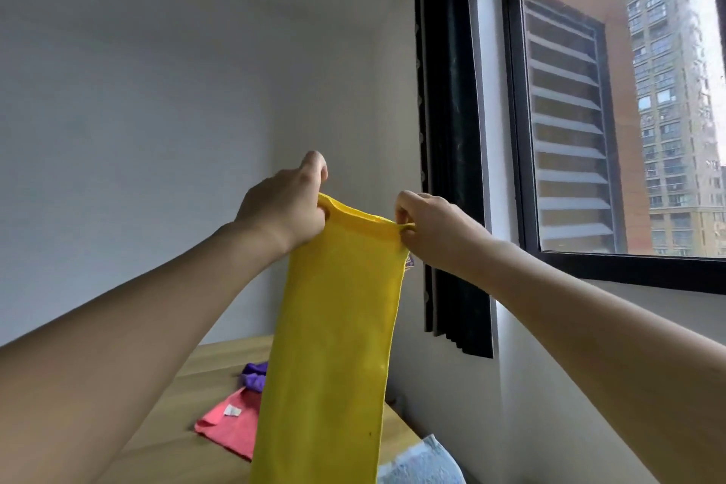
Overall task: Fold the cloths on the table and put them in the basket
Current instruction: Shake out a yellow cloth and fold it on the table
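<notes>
- Now L hand (285, 208) & R hand (428, 226) each pinch a top corner of yellow cloth (334, 346), hanging over bench (220, 361).
- Pink cloth (231, 424) lies flat on bench.

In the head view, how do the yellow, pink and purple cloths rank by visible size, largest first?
1. yellow cloth, though nearest the camera
2. pink cloth, partly hidden
3. purple cloth, partly hidden

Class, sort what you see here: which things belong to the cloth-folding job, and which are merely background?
Job: yellow cloth held up by left hand and right hand; pink cloth, purple cloth, light blue towel; table.
Background: window, dark curtain, wall.
</notes>
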{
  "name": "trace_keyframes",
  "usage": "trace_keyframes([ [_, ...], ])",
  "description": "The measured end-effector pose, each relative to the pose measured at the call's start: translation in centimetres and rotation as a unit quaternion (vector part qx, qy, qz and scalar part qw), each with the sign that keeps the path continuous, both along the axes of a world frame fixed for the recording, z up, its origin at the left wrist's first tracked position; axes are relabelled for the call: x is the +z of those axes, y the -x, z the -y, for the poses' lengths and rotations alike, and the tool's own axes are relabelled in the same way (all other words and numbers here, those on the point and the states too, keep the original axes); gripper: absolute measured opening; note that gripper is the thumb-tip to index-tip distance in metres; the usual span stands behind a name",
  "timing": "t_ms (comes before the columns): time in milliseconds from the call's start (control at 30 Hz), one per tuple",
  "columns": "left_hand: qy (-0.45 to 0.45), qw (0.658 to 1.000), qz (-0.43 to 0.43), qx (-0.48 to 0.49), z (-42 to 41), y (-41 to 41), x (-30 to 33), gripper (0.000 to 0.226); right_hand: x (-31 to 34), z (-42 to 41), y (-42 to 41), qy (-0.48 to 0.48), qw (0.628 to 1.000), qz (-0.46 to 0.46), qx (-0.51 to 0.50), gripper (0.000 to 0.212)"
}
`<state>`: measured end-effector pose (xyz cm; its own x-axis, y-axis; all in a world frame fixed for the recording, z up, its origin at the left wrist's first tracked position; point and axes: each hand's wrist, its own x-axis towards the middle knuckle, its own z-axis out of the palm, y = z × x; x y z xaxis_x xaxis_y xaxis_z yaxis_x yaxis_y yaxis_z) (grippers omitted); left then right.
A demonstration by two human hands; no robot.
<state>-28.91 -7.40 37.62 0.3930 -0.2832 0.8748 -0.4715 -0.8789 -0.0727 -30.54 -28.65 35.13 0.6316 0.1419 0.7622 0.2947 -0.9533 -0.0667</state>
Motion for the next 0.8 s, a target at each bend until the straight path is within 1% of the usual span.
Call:
trace_keyframes([
  [67, 0.012, 0.999, -0.046, 0.022, -0.5, -2.4, -0.4, 0.012, -0.5, -1.0, -2.1, -0.047, 0.998, -0.019, 0.022, 0.008],
  [100, 0.023, 0.997, -0.074, 0.029, -0.7, -3.5, -0.6, 0.010, -0.7, -1.5, -3.3, -0.080, 0.996, -0.038, 0.030, 0.007],
  [167, 0.057, 0.986, -0.151, 0.028, -1.0, -5.9, -1.5, 0.013, -1.3, -2.5, -5.7, -0.138, 0.985, -0.091, 0.040, 0.010],
  [233, 0.101, 0.962, -0.255, 0.001, -1.0, -8.4, -2.8, 0.014, -2.1, -3.1, -8.4, -0.206, 0.966, -0.145, 0.058, 0.009],
  [300, 0.150, 0.930, -0.332, -0.043, -0.9, -11.1, -4.2, 0.018, -3.0, -3.4, -10.7, -0.299, 0.931, -0.194, 0.082, 0.003],
  [367, 0.182, 0.922, -0.338, -0.057, -0.8, -13.9, -5.5, 0.019, -3.8, -3.7, -13.3, -0.361, 0.904, -0.213, 0.089, 0.011],
  [400, 0.188, 0.927, -0.319, -0.052, -0.8, -15.4, -6.1, 0.019, -4.2, -3.9, -14.6, -0.374, 0.899, -0.208, 0.089, 0.011],
  [500, 0.188, 0.952, -0.240, -0.012, -0.8, -19.0, -7.3, 0.021, -5.3, -4.6, -18.3, -0.382, 0.908, -0.143, 0.094, 0.003],
  [567, 0.191, 0.960, -0.207, -0.015, -1.1, -20.6, -7.8, 0.022, -6.0, -4.7, -20.3, -0.372, 0.918, -0.088, 0.102, 0.005],
  [667, 0.189, 0.966, -0.177, -0.025, -1.9, -21.9, -8.5, 0.018, -7.1, -4.5, -21.6, -0.281, 0.955, -0.020, 0.090, 0.010],
  [733, 0.171, 0.967, -0.189, -0.022, -2.7, -22.1, -9.5, 0.021, -8.5, -4.6, -21.7, -0.218, 0.972, 0.014, 0.087, 0.012],
  [767, 0.165, 0.967, -0.196, -0.017, -3.1, -22.1, -10.1, 0.022, -9.4, -4.7, -21.8, -0.189, 0.977, 0.020, 0.094, 0.013],
  [800, 0.160, 0.966, -0.203, -0.008, -3.5, -21.9, -11.0, 0.022, -10.5, -4.7, -21.9, -0.165, 0.981, 0.008, 0.104, 0.013],
])
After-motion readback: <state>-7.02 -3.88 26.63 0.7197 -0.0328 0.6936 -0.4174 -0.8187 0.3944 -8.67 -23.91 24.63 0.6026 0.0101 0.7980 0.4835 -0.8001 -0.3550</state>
